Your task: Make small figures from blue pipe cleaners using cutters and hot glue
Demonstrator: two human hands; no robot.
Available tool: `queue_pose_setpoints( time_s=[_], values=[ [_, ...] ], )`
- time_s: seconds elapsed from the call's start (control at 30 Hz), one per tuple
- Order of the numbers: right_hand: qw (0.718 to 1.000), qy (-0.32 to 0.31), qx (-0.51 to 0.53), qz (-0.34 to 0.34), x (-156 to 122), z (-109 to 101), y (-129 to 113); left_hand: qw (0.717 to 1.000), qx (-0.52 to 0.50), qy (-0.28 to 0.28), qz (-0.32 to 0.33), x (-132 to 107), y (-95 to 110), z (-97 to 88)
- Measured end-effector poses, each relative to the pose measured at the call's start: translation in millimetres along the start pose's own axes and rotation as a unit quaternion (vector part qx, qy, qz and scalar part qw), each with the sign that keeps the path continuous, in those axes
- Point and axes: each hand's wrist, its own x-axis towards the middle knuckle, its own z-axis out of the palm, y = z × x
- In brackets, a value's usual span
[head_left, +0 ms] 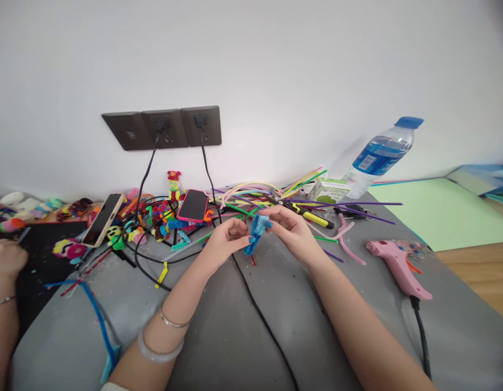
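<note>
Both hands meet above the grey table cover [235,326], pinching a small twisted blue pipe-cleaner piece [256,232]. My left hand [225,239], with bracelets on its wrist, grips the lower part of the piece with closed fingers. My right hand [290,227] pinches its upper end. A black cable [259,315] runs under the hands toward me.
A pink glue gun [398,263] lies at right. Loose coloured pipe cleaners [271,195], yellow-handled cutters [312,217], two phones [193,205] and small pipe-cleaner figures [153,217] crowd the back. A water bottle [379,155] leans on the wall. Another person's hand [5,260] is at far left.
</note>
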Motion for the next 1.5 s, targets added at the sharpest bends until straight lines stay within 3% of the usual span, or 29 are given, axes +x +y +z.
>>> queue_pose_setpoints(
  time_s=[0.17,0.27,0.47,0.93,1.2,1.37,1.5],
  values=[
    [1.0,0.003,0.017,0.004,0.0,1.2,0.6,1.0,0.008,0.006,0.003,0.3,0.1,-0.9],
    [0.999,0.036,0.023,0.02,0.6,-1.1,5.9,1.0,0.016,0.01,-0.001,0.2,0.6,-2.3],
    [0.992,0.1,-0.07,0.04,3.5,-10.3,13.2,1.0,0.029,0.01,-0.005,0.1,0.4,-4.6],
    [0.956,-0.041,-0.288,0.036,-1.0,-2.4,16.7,1.0,0.009,0.004,0.025,-1.2,2.1,-4.5],
    [0.962,-0.02,-0.273,0.023,0.4,-5.7,21.7,1.0,-0.011,-0.005,0.013,0.2,-0.3,-8.0],
    [0.962,-0.043,-0.258,0.072,0.1,-7.3,22.2,0.998,-0.062,0.002,0.024,2.5,-2.3,-9.2],
    [0.956,-0.06,-0.281,0.058,-0.9,-6.5,22.1,0.995,-0.096,0.001,0.021,2.6,-1.0,-7.3]
  ],
)
